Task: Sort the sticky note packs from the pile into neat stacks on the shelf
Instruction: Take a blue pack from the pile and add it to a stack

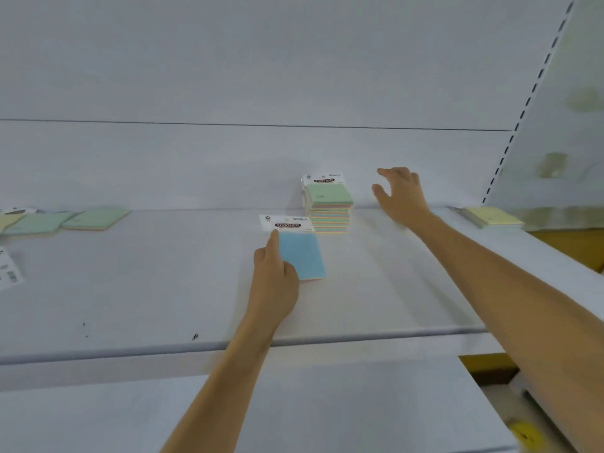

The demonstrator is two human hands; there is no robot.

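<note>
A blue-topped sticky note pack (302, 255) with a white header card lies on the white shelf (130, 289). My left hand (274, 276) holds it at its left edge, forefinger along the side and thumb on top. Behind it, against the back wall, stands a neat stack of packs (329, 207) with a green one on top. My right hand (400, 194) hovers just right of that stack with spread fingers, holding nothing and not touching it.
Loose green and yellow packs (65, 220) lie in a pile at the far left of the shelf, with a white card (9, 269) near them. A yellow pack (493, 217) lies at the right end. A slotted upright (529, 99) bounds the right side.
</note>
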